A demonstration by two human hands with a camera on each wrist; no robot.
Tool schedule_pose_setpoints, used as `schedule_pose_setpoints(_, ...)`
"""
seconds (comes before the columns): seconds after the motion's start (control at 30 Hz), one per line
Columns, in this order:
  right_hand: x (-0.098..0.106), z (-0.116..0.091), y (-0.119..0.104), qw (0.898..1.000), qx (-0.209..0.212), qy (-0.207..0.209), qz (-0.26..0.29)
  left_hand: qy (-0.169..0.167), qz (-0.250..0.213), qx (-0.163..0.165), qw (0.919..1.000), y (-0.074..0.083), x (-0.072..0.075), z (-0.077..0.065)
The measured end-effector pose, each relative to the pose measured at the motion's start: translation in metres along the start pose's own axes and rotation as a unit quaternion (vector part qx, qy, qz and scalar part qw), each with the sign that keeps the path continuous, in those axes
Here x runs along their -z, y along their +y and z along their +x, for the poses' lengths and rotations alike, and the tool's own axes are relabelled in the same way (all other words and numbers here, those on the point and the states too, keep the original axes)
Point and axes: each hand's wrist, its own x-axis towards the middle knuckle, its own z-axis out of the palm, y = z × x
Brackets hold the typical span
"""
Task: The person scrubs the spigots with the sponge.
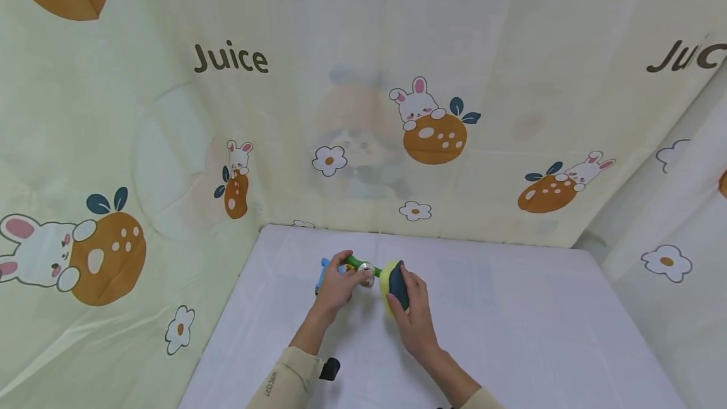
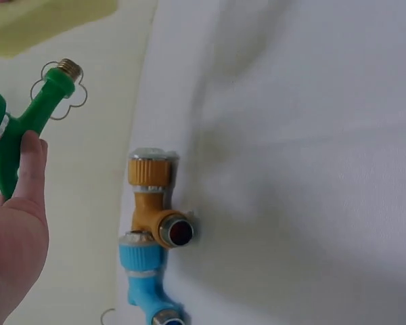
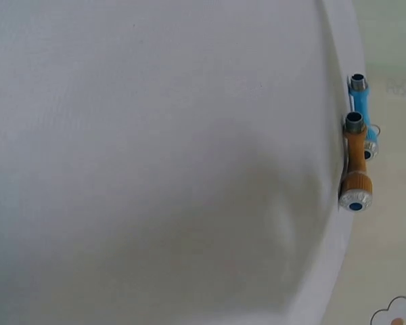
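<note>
My left hand (image 1: 336, 289) grips a green plastic tap (image 2: 35, 120) with a threaded brass end, holding it above the table. In my right hand (image 1: 419, 320) is a sponge (image 1: 399, 288), yellow on one side and dark blue on the other, close beside the green tap's end. Whether sponge and tap touch cannot be told. An orange tap (image 2: 149, 210) and a light blue tap (image 2: 143, 288) lie on the table near the left hand, close together. The left hand partly covers both in the head view. The right wrist view shows neither hand nor sponge.
The table (image 1: 511, 320) has a white cover. Behind it and at both sides hang pale curtains (image 1: 500, 36) printed with rabbits, oranges and flowers. A small black object (image 1: 330, 368) sits by the left sleeve.
</note>
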Motion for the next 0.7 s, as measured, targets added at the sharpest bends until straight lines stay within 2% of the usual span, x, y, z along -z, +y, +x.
schedule_pose_setpoints(0.1,-0.004,-0.003,-0.004,0.997,0.071,-0.003,-0.036,0.015,-0.022,0.012,0.9996,-0.001,-0.005,0.002)
schedule_pose_setpoints(0.2,-0.008,-0.003,-0.005,0.993,0.103,-0.007,-0.064,-0.013,-0.069,0.019,0.9973,0.0,-0.009,0.002)
schedule_pose_setpoints(0.27,-0.009,-0.002,-0.005,0.991,0.109,-0.001,-0.08,-0.045,-0.08,0.019,0.9956,0.001,-0.011,0.002)
schedule_pose_setpoints(0.37,-0.008,0.001,-0.006,0.988,0.12,0.018,-0.091,-0.096,-0.057,0.016,0.9937,0.002,-0.011,0.0)
schedule_pose_setpoints(0.5,-0.004,0.004,-0.009,0.986,0.13,0.032,-0.102,-0.158,-0.054,0.025,0.9857,0.0,-0.009,-0.001)
schedule_pose_setpoints(0.7,0.001,0.008,-0.011,0.984,0.131,0.032,-0.117,-0.194,-0.086,0.031,0.9768,-0.003,-0.008,-0.001)
